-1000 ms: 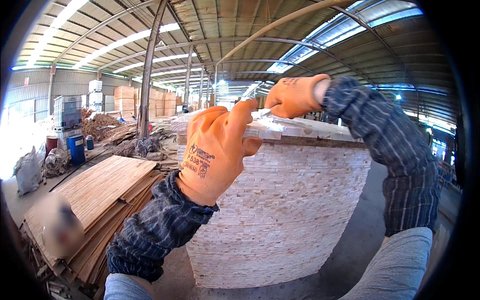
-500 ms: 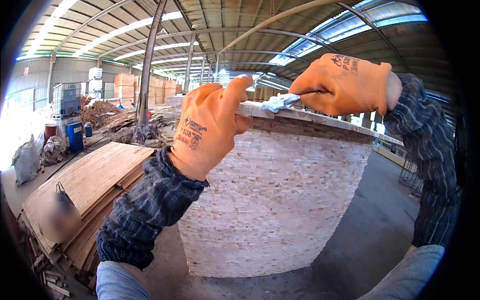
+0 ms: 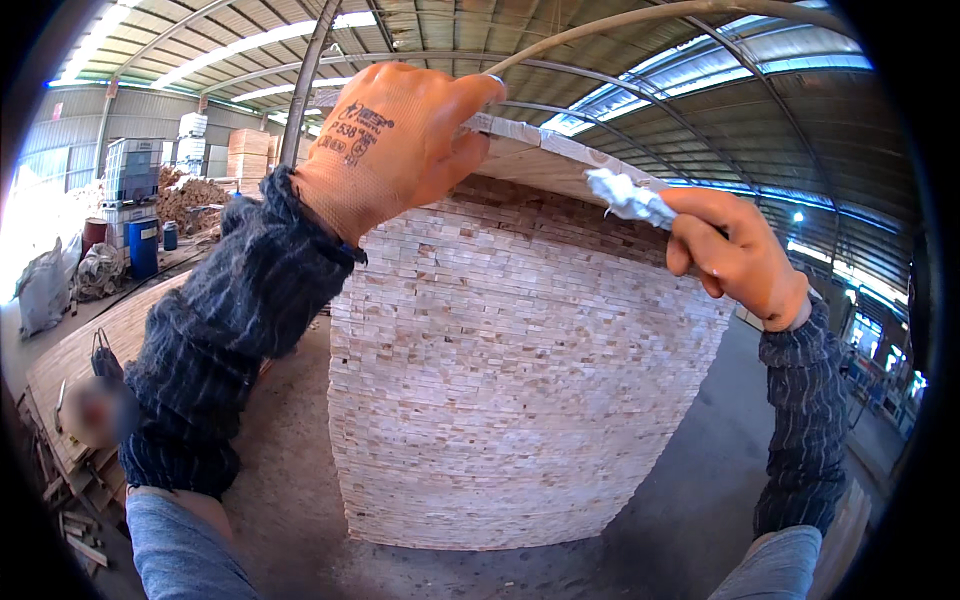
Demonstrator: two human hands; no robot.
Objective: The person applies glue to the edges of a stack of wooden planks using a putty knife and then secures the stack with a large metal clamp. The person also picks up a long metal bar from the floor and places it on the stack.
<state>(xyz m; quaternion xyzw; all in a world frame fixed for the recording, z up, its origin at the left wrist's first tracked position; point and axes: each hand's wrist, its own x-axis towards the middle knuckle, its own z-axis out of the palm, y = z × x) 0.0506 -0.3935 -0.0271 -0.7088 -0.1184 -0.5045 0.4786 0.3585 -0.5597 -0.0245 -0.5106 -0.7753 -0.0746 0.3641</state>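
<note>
In an orange glove, my left hand (image 3: 395, 150) is closed over the near edge of the top wooden board (image 3: 550, 146). That board is tilted up, so part of its underside shows above the tall stack of wooden boards (image 3: 530, 380). My right hand (image 3: 742, 250), gloved the same way, grips a small tool coated in lumpy white paste (image 3: 628, 196). The white end points left and sits just in front of the raised board's edge; whether it touches is unclear. Paste hides what kind of tool it is.
Low at the left lies a pile of wide panels (image 3: 85, 335). Farther back stand a blue barrel (image 3: 143, 248), caged liquid tanks (image 3: 132, 175) and a leaning post (image 3: 305, 90). Concrete floor (image 3: 690, 470) runs along the stack's right side.
My left hand has risen and gone left as the board tilted up. The right hand has moved right and down with the white-coated tool, turning it below the board's top edge.
</note>
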